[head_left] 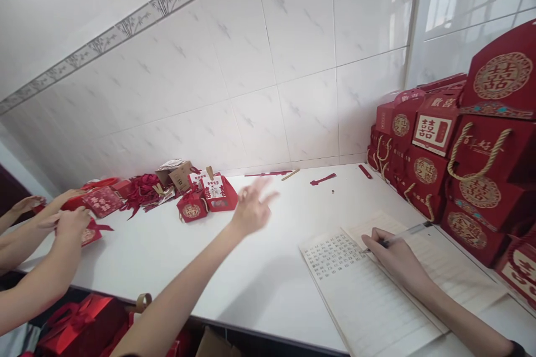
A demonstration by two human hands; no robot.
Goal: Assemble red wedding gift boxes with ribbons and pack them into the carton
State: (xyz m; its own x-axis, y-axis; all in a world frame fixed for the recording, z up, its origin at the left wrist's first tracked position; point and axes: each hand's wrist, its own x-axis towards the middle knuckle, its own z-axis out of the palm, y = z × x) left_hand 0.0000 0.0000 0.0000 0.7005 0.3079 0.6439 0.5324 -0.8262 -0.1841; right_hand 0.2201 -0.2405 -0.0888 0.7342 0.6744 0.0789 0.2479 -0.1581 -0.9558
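My right hand rests on an open notebook and grips a pen, its tip near rows of small handwritten marks on the left page. My left hand is raised above the white table, fingers apart, holding nothing. Just left of it stand a small red box and a red box with a white printed front.
Red gift boxes with rope handles are stacked at the right. Red strips lie by the tiled wall. Other people's hands handle red boxes at the far left. Red bags sit below the table edge.
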